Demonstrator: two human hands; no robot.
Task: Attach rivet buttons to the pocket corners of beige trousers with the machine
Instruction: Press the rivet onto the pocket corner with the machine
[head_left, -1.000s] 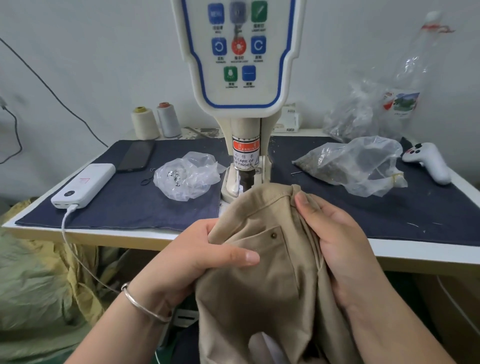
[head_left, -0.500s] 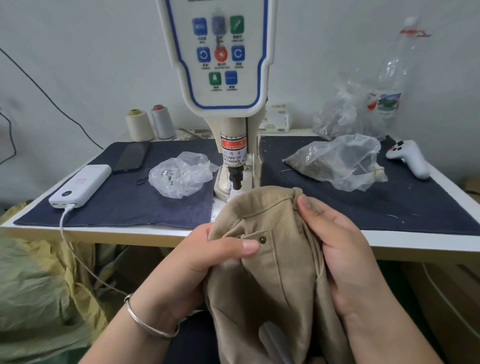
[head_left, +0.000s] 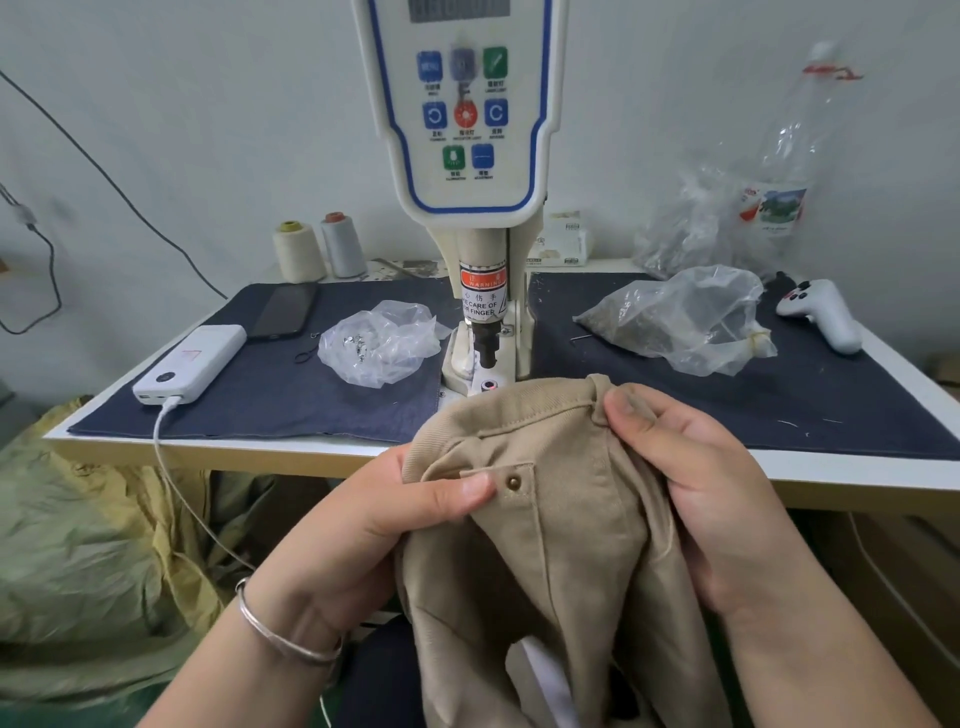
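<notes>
Bare forearms, no sleeves showing. Thin silver bangle (head_left: 283, 631) on wrist just below left hand (head_left: 363, 525). Short plain nails.

Two thread spools (head_left: 298, 252) (head_left: 343, 244); three plastic bags (head_left: 379, 343) (head_left: 680, 322) (head_left: 685, 234); one rivet (head_left: 514, 482); one machine (head_left: 470, 156).

place: garment workshop | evidence: rivet machine (head_left: 470, 156) (keypad front), thread cones (head_left: 298, 252)

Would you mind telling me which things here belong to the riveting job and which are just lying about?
In use: beige trousers, fitted rivet, machine, left hand, right hand, small bag of metal parts.
Lying about: power bank, phone, thread cones, white controller.
</notes>
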